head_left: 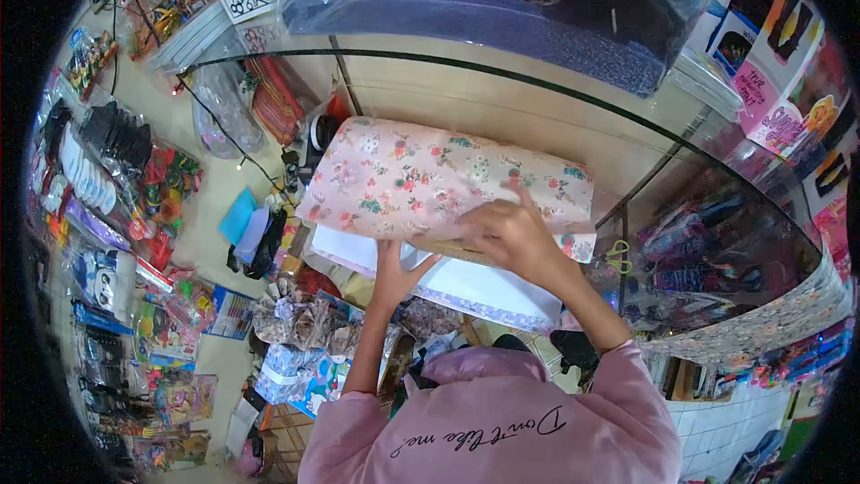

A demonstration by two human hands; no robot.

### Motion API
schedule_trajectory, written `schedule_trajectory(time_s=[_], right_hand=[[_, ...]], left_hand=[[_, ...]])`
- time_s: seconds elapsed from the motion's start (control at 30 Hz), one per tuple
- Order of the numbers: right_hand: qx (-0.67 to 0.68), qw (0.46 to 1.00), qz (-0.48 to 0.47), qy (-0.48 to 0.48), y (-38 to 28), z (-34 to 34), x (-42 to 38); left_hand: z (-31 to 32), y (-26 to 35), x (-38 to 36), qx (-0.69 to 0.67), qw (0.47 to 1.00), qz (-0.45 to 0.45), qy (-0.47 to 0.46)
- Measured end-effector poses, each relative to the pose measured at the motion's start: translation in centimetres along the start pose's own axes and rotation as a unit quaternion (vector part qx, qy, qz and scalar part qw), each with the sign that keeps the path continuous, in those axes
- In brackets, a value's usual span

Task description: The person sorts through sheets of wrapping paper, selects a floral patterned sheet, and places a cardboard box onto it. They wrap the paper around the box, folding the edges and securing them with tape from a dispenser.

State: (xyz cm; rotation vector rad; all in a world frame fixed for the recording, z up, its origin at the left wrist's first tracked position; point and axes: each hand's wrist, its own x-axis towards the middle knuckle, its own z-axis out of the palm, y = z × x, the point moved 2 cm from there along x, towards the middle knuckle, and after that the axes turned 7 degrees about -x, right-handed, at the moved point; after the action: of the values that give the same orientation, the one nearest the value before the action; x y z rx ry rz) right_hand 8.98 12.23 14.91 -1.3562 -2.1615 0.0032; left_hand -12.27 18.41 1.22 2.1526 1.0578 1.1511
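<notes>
Packaged goods (94, 184) crowd the far left. Further right, the left hand (400, 276) is at the near edge of the pink floral wrapping paper (394, 170), thumb spread away from the fingers; their tips are hidden, so I cannot tell whether they grip anything. The wrapping paper lies on the near side of a glass shelf's (502, 77) dark curved edge, overlapping a white sheet (502, 285) bordered in lavender. Over the paper's right half, the right hand (515, 231) has partly curled fingers, one raised; blur leaves its hold unclear. Near the paper's right edge are green-handled scissors (621, 256).
</notes>
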Motion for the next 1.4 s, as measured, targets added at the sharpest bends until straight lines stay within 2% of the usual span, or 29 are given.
schedule_trajectory(time_s=[0.03,0.07,0.17,0.2,0.23,0.33,0.43,0.53,0.6,0.77,0.8,0.93,1.03,1.07,1.17,1.27,1.37,1.4], right_hand=[[0.034,0.999,0.0,-0.025,0.0,0.3,-0.4],[0.053,0.992,0.031,-0.11,-0.1,-0.1,-0.8],[0.031,0.99,0.048,-0.132,-0.2,0.1,-2.7],[0.038,0.983,0.047,-0.174,0.3,0.5,-3.3],[0.045,0.985,0.054,-0.157,0.6,0.3,-3.8],[0.049,0.988,0.08,-0.126,1.4,0.0,-4.2],[-0.022,0.984,0.15,-0.092,4.0,1.4,-4.8],[-0.037,0.984,0.14,-0.102,4.8,2.0,-5.3],[-0.01,0.991,0.104,-0.089,5.1,2.4,-5.7],[-0.033,0.983,0.123,-0.132,4.0,1.9,-5.5],[-0.041,0.984,0.12,-0.127,3.9,2.2,-5.7],[-0.042,0.985,0.114,-0.125,4.5,2.2,-6.0],[0.016,0.975,0.131,-0.179,5.6,1.3,-5.8],[0.09,0.975,0.099,-0.178,6.3,0.4,-5.8],[0.335,0.904,0.222,-0.148,7.5,-2.4,-5.4],[0.173,0.96,0.169,-0.139,6.0,-4.3,-6.2],[-0.084,0.985,0.101,-0.11,2.0,-2.5,-8.3],[-0.048,0.985,0.081,-0.148,2.2,-1.4,-8.9]], left_hand=[[0.4,-1.1,-0.1,-0.051,0.998,-0.029,-0.015],[0.9,-2.6,-0.5,-0.102,0.993,-0.058,-0.032],[1.4,-3.6,-0.5,-0.178,0.977,-0.105,-0.052],[1.5,-3.6,-0.3,-0.192,0.972,-0.124,-0.061],[1.7,-3.6,-0.2,-0.205,0.966,-0.143,-0.069],[2.1,-4.3,0.0,-0.149,0.977,-0.114,-0.099],[2.6,-4.5,-0.3,-0.186,0.968,-0.139,-0.097],[3.8,-3.5,-0.4,-0.178,0.979,-0.071,-0.069],[5.2,-4.0,-0.6,-0.057,0.987,0.007,-0.15],[7.5,-4.4,-1.5,-0.114,0.977,-0.079,-0.161],[7.8,-4.4,-1.5,-0.074,0.985,-0.043,-0.151],[8.6,-4.6,-1.8,-0.069,0.991,-0.013,-0.115],[9.0,-5.3,-2.0,-0.015,0.993,0.01,-0.117],[9.2,-5.2,-2.1,-0.009,0.994,0.02,-0.103],[8.7,-4.7,-1.9,0.033,0.992,0.041,-0.115],[8.2,-4.0,-1.1,-0.003,0.996,0.029,-0.083],[8.3,-4.1,-0.9,-0.014,0.997,0.022,-0.07],[8.4,-4.4,-0.7,-0.03,0.997,0.029,-0.058]])
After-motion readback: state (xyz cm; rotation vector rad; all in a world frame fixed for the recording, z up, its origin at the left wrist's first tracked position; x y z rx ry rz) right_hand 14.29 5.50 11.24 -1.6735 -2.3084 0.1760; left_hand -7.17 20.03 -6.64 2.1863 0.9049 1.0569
